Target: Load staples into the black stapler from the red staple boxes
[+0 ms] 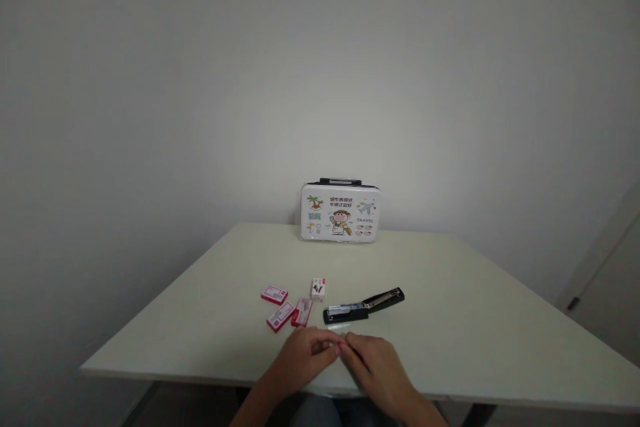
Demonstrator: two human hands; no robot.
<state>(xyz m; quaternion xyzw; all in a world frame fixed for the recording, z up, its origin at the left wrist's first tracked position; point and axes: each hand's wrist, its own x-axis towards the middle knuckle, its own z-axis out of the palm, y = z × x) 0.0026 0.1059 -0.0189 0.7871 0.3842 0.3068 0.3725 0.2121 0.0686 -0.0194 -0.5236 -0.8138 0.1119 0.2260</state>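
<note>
My left hand (306,355) and my right hand (376,363) rest together at the near edge of the table, fingertips touching. They seem to pinch something tiny between them; what it is I cannot make out. Just beyond them lies a black stapler (364,307), swung open flat. A thin pale strip (340,326) lies on the table between the stapler and my fingers. Left of the stapler sit three small red staple boxes (274,294) (281,315) (302,311) and a small white box (319,289).
A white case with cartoon travel pictures and a black handle (340,211) stands upright at the far edge of the pale table (475,320), against the plain wall. A door shows at the far right (607,280).
</note>
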